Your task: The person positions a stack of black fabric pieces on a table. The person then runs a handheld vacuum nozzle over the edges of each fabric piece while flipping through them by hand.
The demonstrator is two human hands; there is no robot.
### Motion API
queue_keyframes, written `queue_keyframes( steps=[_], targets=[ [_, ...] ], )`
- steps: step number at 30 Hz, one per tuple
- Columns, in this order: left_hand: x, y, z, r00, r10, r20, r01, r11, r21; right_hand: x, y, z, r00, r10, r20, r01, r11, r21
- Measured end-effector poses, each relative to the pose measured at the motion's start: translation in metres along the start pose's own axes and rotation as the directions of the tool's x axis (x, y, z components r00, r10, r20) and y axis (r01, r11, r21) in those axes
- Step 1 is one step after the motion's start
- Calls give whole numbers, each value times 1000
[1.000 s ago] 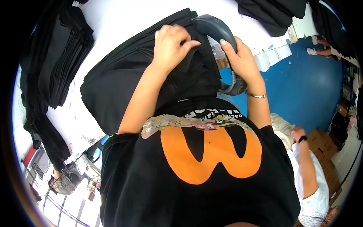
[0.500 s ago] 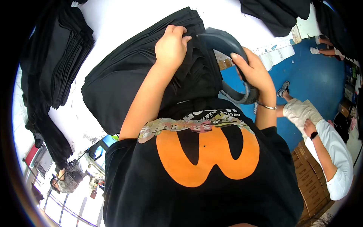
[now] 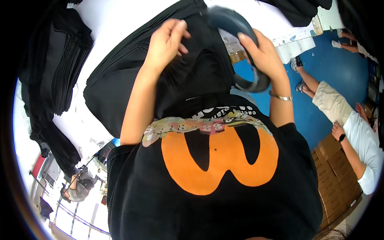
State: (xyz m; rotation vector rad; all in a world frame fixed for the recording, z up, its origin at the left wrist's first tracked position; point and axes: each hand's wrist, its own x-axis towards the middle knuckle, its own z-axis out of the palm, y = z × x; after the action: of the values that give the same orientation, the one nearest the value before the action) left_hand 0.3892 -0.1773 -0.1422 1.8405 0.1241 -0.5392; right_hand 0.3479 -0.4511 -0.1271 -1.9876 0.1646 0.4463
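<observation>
My right hand (image 3: 262, 52) is closed around the handle of a dark curved hand tool (image 3: 234, 22), whose exact kind I cannot make out. A ribbed grey hose (image 3: 250, 85) loops below it. The tool's front end, smeared by motion, is over the right edge of a thick stack of black fabric pieces (image 3: 116, 86). My left hand (image 3: 164, 44) is over the upper part of this stack, fingers loosely bent and apart, with nothing visible in them. Whether its fingertips touch the cloth I cannot tell.
More black fabric (image 3: 68, 60) is piled on the white table (image 3: 98, 20) at left, and another pile (image 3: 300, 10) is at upper right. A person in a white top (image 3: 362, 132) is at right near stacked cardboard boxes (image 3: 336, 176). Another person (image 3: 82, 186) is at lower left.
My left hand has come off the stack's top edge, moving left with its fingers loosened. My right hand and the tool have shifted upward. The person at right has moved.
</observation>
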Motion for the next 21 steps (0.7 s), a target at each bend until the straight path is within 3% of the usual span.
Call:
queue_keyframes(
  steps=[1,2,3,5,7,9,12,16,19,21],
  targets=[
    [8,5,7,987,25,-161,-19,999,40,3,0,6,1000,0,-5,0,1000,2],
    [23,-14,12,941,243,-237,-175,946,274,8,1,12,993,-91,-81,88,996,-34],
    [34,-26,14,769,613,-182,-385,671,634,15,0,15,970,-188,-154,178,981,-77],
    [35,-25,23,703,683,-198,-406,614,677,4,1,-2,980,-162,-114,148,982,-118],
    [28,-25,26,740,642,-201,-368,637,678,-13,6,-19,986,85,142,-98,991,89],
    [30,-34,29,673,712,-200,-428,596,679,-10,3,-17,983,115,140,-123,991,48],
    [28,-25,29,664,733,-149,-409,522,748,13,-15,7,994,-87,-67,80,991,-103],
    [26,-21,29,744,641,-186,-323,589,741,-9,-20,-1,985,-161,-63,137,948,-288],
    [29,-25,27,798,566,-206,-281,652,704,-27,-31,-12,999,-15,32,23,959,-284],
    [31,-24,26,817,549,-178,-303,670,678,-6,-31,1,996,-85,10,83,923,-375]
  ],
)
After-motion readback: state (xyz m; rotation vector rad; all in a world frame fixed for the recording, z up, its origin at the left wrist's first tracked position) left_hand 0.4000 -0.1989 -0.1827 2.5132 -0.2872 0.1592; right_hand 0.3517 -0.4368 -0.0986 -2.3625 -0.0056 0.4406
